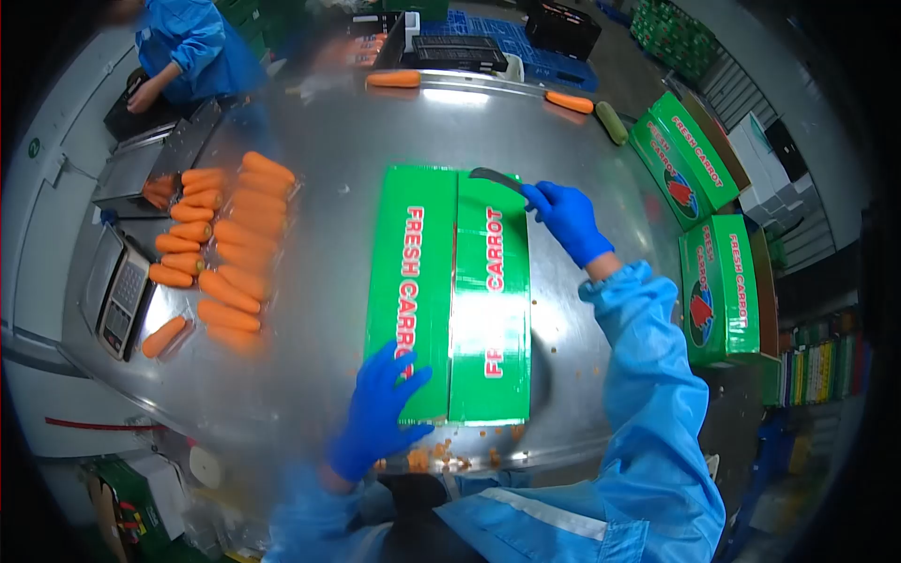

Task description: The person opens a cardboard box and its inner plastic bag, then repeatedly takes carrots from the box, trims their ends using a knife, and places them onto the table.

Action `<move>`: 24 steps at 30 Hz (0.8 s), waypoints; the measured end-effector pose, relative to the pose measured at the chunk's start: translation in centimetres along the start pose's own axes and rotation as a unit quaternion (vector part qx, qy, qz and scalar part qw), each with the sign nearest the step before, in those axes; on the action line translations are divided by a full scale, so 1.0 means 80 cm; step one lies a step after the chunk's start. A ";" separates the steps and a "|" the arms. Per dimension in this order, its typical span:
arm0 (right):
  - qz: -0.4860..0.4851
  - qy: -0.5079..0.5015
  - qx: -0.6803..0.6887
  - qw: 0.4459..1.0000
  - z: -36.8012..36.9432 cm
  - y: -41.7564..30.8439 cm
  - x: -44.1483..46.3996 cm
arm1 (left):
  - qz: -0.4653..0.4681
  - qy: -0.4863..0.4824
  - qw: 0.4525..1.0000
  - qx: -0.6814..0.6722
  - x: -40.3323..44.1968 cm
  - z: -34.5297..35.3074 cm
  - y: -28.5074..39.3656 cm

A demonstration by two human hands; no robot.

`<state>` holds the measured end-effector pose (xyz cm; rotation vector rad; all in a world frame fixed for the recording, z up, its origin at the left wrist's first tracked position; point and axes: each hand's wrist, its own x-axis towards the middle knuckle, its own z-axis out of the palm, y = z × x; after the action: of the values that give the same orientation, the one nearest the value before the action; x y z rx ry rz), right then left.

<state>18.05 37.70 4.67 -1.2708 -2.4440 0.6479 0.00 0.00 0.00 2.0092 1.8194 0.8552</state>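
Observation:
A green carton (pixel 432 291) printed "FRESH CARROT" lies in front of me on the metal table, its two top flaps meeting along a lengthwise seam. My right hand (pixel 570 221), in a blue glove, is closed around a knife (pixel 495 177). The knife's dark curved blade is over the far end of the carton, near the seam; whether it touches the cardboard I cannot tell. My gloved left hand (pixel 380 409) rests on the carton's near left corner with its fingers spread.
Rows of carrots (pixel 249 225) lie left on the metal table (pixel 319 141), beside a scale (pixel 122 298). Two loose carrots and a green vegetable (pixel 611 123) sit at the far edge. Open carrot cartons (pixel 718 286) stand right. A co-worker (pixel 202 52) is at far left.

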 end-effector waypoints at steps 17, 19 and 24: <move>-0.121 -0.096 -0.239 0.959 -0.031 0.080 0.144 | -0.047 -0.003 0.999 0.003 0.025 -0.005 0.009; -0.055 -0.056 -0.182 0.980 -0.041 0.072 0.125 | -0.040 0.001 0.999 0.007 0.025 -0.005 0.010; 0.026 -0.031 0.004 0.999 0.015 0.032 0.058 | -0.017 0.004 1.000 -0.006 0.019 -0.004 0.006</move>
<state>16.67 42.51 2.59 -1.3354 -2.4621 0.7215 0.25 1.35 0.88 1.9634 1.8434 0.8647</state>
